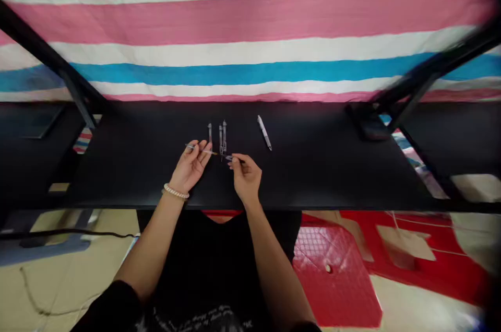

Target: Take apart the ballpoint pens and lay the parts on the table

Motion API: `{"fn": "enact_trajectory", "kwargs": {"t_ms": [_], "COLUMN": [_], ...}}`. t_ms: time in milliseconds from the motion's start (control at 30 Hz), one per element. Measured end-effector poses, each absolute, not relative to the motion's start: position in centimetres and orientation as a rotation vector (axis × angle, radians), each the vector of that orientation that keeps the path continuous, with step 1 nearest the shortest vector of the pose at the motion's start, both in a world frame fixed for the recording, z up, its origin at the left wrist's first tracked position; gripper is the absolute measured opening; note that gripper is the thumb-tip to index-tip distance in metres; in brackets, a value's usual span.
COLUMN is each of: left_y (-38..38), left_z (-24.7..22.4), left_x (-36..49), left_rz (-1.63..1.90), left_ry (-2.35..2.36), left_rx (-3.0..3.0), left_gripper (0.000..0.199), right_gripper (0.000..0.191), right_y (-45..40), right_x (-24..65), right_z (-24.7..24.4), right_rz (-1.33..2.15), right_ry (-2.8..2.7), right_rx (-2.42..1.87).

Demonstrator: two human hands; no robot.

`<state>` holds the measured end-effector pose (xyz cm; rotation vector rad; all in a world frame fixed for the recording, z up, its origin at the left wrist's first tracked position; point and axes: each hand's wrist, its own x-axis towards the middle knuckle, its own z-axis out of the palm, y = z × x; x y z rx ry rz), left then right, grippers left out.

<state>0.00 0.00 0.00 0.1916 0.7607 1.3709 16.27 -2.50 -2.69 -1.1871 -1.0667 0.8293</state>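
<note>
Pinching thin pen refill (201,150) between left hand (190,167) fingers, others spread — right hand (246,178) fingers pressed on small dark piece (229,158), touching refill tip — clear pen parts (222,139) just ahead on bench (117,175), white pen (264,132) farther right.

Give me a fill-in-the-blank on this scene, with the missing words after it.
The left hand wears a beaded ____ at its wrist.
The white pen lies on a ____ table.
The striped cloth behind the table shows pink, white and ____ bands.
The white pen lies nearer the ____ hand.

Missing words: bracelet; black; blue; right.
</note>
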Motion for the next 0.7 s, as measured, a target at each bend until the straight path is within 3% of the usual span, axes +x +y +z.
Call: {"fn": "enact_trajectory", "kwargs": {"t_ms": [467, 700], "left_y": [0.13, -0.3], "left_z": [-0.38, -0.79], "left_x": [0.27, 0.63], "left_rz": [1.365, 1.296], "left_ry": [0.819, 0.789], "left_rx": [0.223, 0.437], "left_gripper": [0.008, 0.014], "right_gripper": [0.017, 0.013], "right_y": [-2.93, -3.1], "right_x": [16.36, 16.36], "right_z": [-2.69, -2.41], "right_rz": [0.882, 0.829], "right_ry": [-1.078, -1.24], "right_rx": [-1.118, -1.053]}}
